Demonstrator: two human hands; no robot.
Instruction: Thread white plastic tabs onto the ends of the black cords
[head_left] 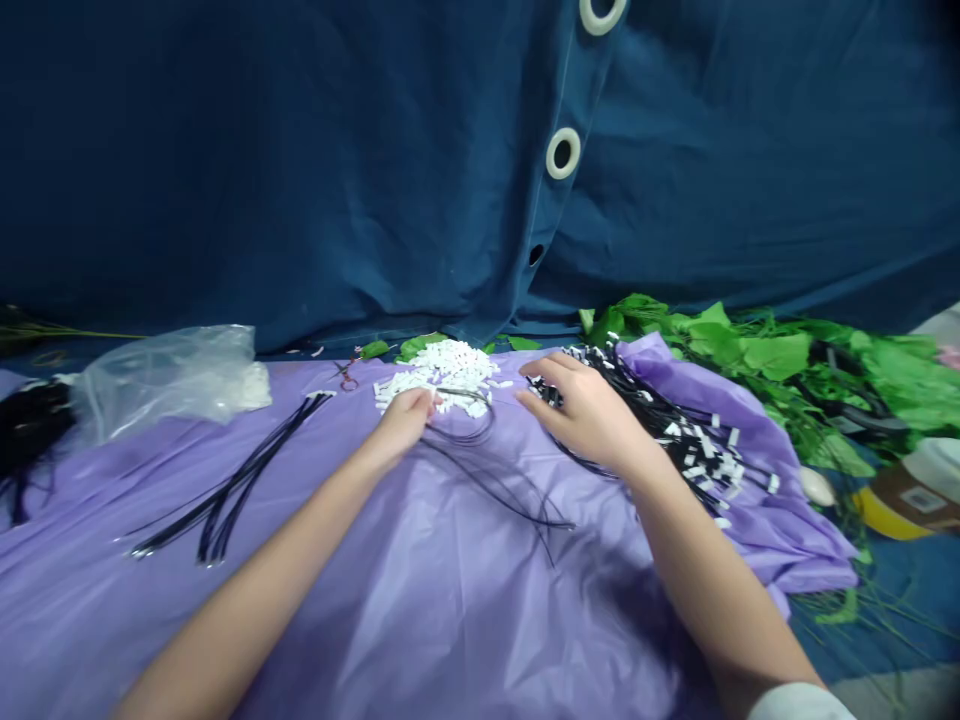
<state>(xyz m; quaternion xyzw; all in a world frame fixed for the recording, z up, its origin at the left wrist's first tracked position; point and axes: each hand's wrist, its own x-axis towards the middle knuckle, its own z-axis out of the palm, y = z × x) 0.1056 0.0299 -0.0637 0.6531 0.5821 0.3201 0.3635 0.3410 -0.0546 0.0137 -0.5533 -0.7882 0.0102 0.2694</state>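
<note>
My left hand (407,420) pinches a few thin black cords (480,437) at the front edge of a heap of small white pieces (450,362). The cords loop to the right, and their loose ends trail over the purple sheet (420,610). To the right, my right hand (581,405) hovers palm down with its fingers apart, nothing visible in them. It is beside a pile of black cords with white pieces on their ends (697,450), hiding part of that pile. A separate bundle of black cords (251,470) lies left of my left hand.
A clear plastic bag (169,380) with white contents lies at the left, near a dark bundle (34,430). Small scissors (345,377) rest behind the left cords. Green leaves (750,345) and a yellow-and-brown container (915,490) are at the right. A blue curtain (300,170) hangs behind.
</note>
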